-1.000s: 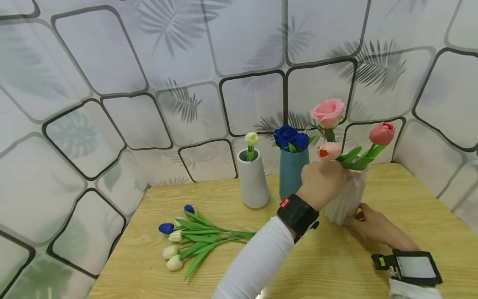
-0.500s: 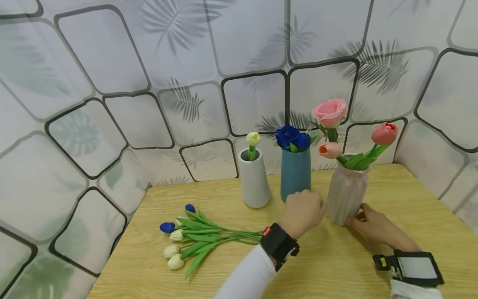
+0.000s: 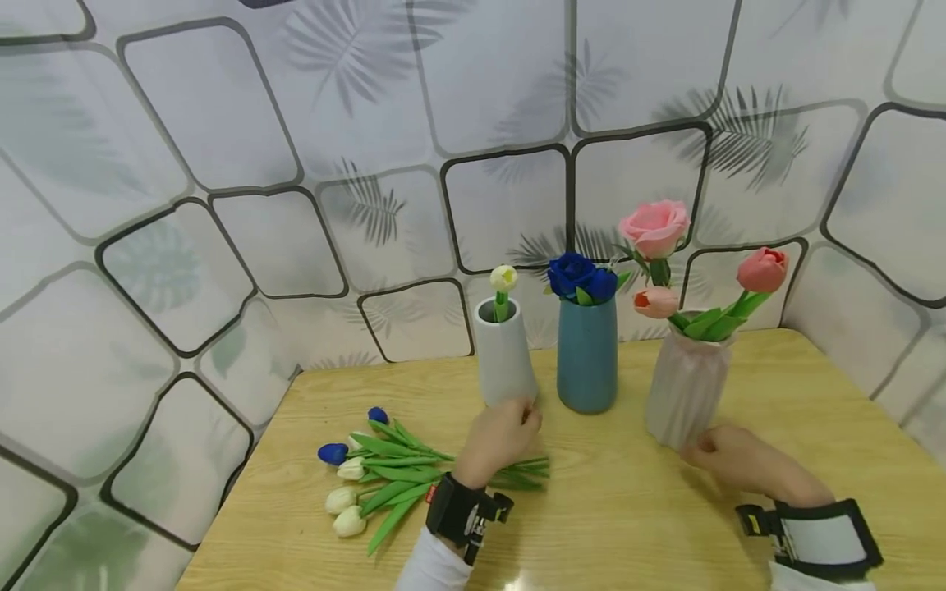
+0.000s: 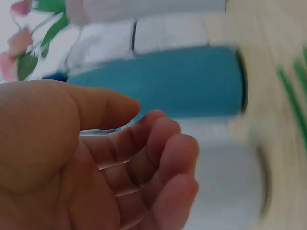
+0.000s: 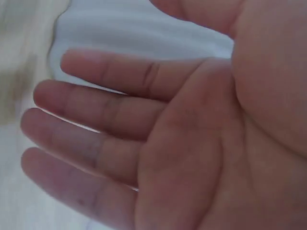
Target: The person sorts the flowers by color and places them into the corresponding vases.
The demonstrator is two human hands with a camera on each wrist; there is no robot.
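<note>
My left hand (image 3: 497, 439) hovers over the stems of a bunch of white and blue tulips (image 3: 392, 472) lying on the table, close in front of the white vase (image 3: 502, 353). In the left wrist view its fingers curl loosely with nothing between them. My right hand (image 3: 739, 460) is beside the base of a pale ribbed vase (image 3: 683, 394); the right wrist view shows its fingers (image 5: 110, 115) stretched out, holding nothing. That vase bears a pink rose (image 3: 656, 228), a light pink tulip (image 3: 656, 302) and a coral tulip (image 3: 763, 271).
Between the white and ribbed vases stands a blue vase (image 3: 587, 361) with dark blue roses (image 3: 580, 277). One cream tulip (image 3: 503, 279) rises from the white vase. A patterned backdrop (image 3: 384, 205) closes off the rear of the wooden table (image 3: 591, 525).
My left hand has left the ribbed vase's flowers and travelled left and down to the tulip stems. The right hand stays near the vase's base, its fingers shifted slightly.
</note>
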